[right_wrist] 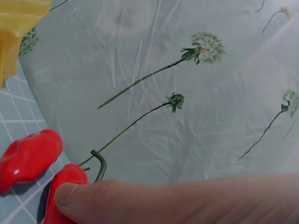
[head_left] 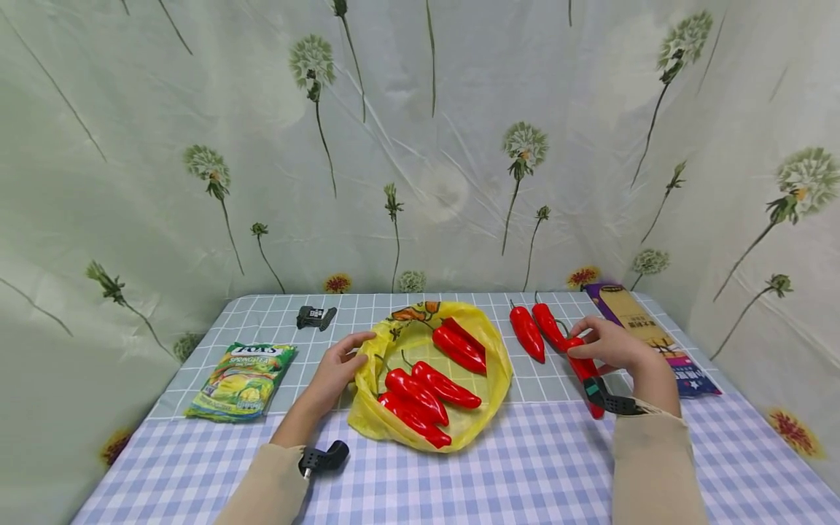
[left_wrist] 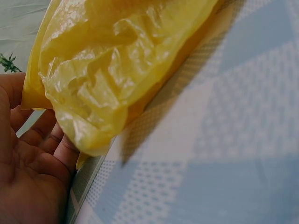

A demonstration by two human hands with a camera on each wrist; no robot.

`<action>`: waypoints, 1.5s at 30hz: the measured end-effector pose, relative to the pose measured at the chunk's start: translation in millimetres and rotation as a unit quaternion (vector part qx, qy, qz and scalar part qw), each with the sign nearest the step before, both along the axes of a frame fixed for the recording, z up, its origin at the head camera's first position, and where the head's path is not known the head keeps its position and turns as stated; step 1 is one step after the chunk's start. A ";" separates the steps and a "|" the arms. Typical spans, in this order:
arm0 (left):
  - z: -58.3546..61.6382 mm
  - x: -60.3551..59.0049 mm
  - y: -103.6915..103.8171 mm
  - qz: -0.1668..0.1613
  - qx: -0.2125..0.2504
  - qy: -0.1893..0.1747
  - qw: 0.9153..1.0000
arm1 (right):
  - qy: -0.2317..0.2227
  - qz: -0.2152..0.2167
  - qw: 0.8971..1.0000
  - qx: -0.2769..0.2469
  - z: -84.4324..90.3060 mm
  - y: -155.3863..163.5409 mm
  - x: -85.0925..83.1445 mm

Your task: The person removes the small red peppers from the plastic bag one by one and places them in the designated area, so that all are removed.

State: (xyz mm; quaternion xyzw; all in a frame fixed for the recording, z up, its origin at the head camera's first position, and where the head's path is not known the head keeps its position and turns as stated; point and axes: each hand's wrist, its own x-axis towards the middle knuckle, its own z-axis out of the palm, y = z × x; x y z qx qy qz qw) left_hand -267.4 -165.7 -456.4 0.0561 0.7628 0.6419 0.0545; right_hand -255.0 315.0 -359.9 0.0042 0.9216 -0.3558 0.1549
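A yellow plastic bag (head_left: 482,379) lies open on the checked tablecloth (head_left: 525,467) with several red peppers (head_left: 426,390) inside. My left hand (head_left: 359,350) pinches the bag's left rim, thumb on top; the left wrist view shows my palm (left_wrist: 28,168) against the crinkled bag (left_wrist: 117,60). To the right, my right hand (head_left: 577,343) grips a red pepper (head_left: 586,373) that lies on the table. The right wrist view shows a finger (right_wrist: 140,200) pressed on that pepper (right_wrist: 70,175) near its green stem. Two more red peppers (head_left: 527,333) lie loose between the bag and my right hand.
A green candy packet (head_left: 243,379) lies at the left. A small black clip (head_left: 315,317) sits near the table's back edge. A long purple and brown flat package (head_left: 650,339) lies at the far right. A flowered curtain (head_left: 420,146) hangs behind the table.
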 end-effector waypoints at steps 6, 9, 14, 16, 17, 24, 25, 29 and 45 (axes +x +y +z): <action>0.2 0.5 -0.1 -0.002 -0.002 0.003 1.000 | -0.003 0.000 1.000 0.004 -4.7 4.9 -0.7; -0.5 0.1 -0.2 -0.003 -0.001 0.003 1.000 | -0.005 -0.006 1.000 0.003 -5.2 8.7 -0.9; -1.3 -0.3 -0.8 -0.001 0.000 0.001 1.000 | 0.012 -0.033 0.999 0.007 -7.7 13.5 -3.2; -1.5 -0.4 -0.6 0.002 0.001 -0.002 1.000 | 0.023 -0.050 0.998 0.012 -9.2 13.3 -4.3; -1.8 -0.4 -0.7 0.001 -0.001 -0.001 1.000 | 0.029 -0.060 0.998 0.015 -9.9 12.7 -4.9; -2.6 0.5 0.1 -0.002 0.004 0.000 1.000 | 0.074 -0.130 0.988 0.022 -18.3 4.8 -10.9; -2.5 0.5 0.3 -0.001 0.005 -0.001 1.000 | 0.080 -0.140 0.987 0.016 -20.1 3.7 -11.9; -0.7 0.6 0.7 0.003 0.005 -0.001 1.000 | 0.108 -0.172 0.979 -0.001 -28.7 1.3 -16.4; -2.7 -1.0 0.0 -0.004 0.000 -0.001 1.000 | 0.127 -0.212 0.967 -0.062 -49.6 1.4 -26.4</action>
